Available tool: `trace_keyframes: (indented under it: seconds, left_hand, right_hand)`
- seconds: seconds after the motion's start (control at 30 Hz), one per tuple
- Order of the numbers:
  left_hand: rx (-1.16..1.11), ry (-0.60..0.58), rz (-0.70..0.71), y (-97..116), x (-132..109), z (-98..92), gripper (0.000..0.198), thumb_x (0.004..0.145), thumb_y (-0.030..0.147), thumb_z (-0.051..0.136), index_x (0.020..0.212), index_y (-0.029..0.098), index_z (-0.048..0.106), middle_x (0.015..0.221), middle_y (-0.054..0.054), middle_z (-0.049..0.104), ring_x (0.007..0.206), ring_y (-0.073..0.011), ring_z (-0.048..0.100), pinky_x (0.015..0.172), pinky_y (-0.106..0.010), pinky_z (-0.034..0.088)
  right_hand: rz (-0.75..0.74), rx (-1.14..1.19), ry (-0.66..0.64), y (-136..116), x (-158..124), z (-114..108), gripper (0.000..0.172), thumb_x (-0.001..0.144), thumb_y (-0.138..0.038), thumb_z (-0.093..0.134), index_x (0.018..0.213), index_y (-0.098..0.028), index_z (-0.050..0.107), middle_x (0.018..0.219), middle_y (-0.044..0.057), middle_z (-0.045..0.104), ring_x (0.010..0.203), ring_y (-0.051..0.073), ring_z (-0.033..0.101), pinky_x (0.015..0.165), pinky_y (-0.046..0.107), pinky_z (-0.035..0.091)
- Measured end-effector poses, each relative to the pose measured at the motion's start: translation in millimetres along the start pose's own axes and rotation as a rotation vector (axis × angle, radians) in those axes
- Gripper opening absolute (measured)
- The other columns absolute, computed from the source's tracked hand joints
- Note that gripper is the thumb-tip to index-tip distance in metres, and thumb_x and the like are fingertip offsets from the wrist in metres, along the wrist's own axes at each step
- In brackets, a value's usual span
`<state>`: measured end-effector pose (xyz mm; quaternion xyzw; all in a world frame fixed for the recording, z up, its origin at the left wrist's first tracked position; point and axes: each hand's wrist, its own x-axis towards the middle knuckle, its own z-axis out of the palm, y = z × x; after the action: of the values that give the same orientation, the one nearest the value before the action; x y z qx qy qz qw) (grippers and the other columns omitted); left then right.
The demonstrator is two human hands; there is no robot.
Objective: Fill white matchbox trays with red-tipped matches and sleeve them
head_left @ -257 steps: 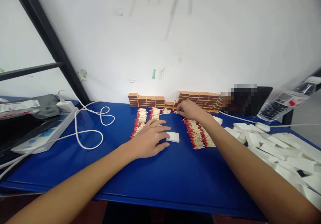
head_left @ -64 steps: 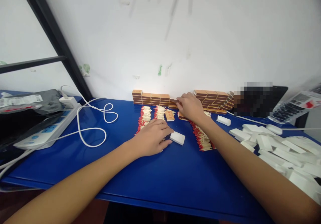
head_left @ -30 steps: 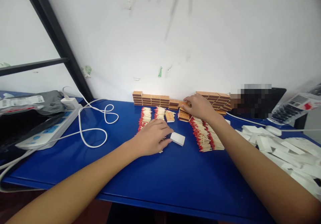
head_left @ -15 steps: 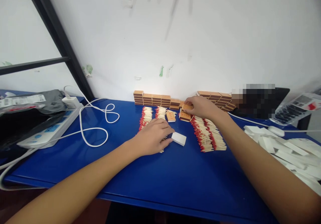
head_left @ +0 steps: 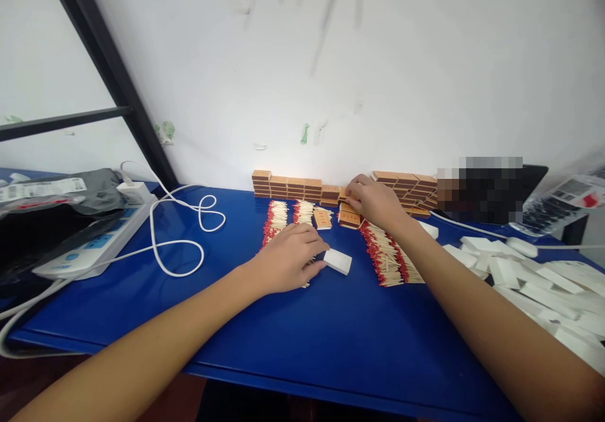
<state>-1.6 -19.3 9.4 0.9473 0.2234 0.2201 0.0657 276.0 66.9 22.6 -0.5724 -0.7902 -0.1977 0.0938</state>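
My left hand rests over a strip of matches, its thumb and forefinger closed at the near end of a white matchbox tray. My right hand reaches to the row by the wall, its fingertips closed around a matchbox mostly hidden behind them. Just below that hand sits a small stack of matchboxes. A single orange matchbox lies between the left matches and this stack. More red-tipped matches spread in strips under my right forearm.
Stacked matchboxes line the wall on the left, and another stack stands at the right. Several white trays are heaped at the right. A dark tablet-like screen stands behind. A power strip and white cable lie left.
My right hand has moved slightly back toward the wall with the matchbox, from above the small stack to the row behind. My left hand and the white tray stay in place.
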Motion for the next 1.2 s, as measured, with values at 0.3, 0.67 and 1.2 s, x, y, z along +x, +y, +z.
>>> trace_keyframes:
  seconds: [0.3,0.67,1.2]
  left_hand:
    - [0.013,-0.012,-0.007,0,0,0.1,0.022,0.100,0.025,0.066,0.118,0.015,0.071,0.114,-0.011,0.073,0.116,-0.0281,0.064,0.105,-0.045,0.050]
    - [0.016,0.001,0.005,-1,0,-0.3,0.021,0.099,0.024,0.067,0.118,0.016,0.071,0.112,-0.011,0.074,0.115,-0.0276,0.065,0.105,-0.045,0.050]
    - [0.010,0.001,-0.002,-1,0,0.3,0.021,0.099,0.025,0.066,0.117,0.016,0.071,0.113,-0.011,0.073,0.114,-0.0279,0.064,0.104,-0.045,0.050]
  right_hand:
    - [0.060,-0.124,0.021,-3,-1,6,0.024,0.102,-0.023,0.052,0.120,-0.017,0.066,0.125,0.016,0.063,0.102,0.028,0.062,0.058,0.032,0.033]
    - [0.033,-0.062,0.000,-3,-1,8,0.028,0.104,-0.026,0.045,0.106,-0.017,0.071,0.112,0.015,0.067,0.094,0.027,0.062,0.060,0.035,0.033]
    - [-0.040,-0.198,0.199,-1,3,17,0.021,0.094,-0.020,0.057,0.111,-0.013,0.066,0.107,0.020,0.067,0.105,0.036,0.049,0.085,0.043,0.035]
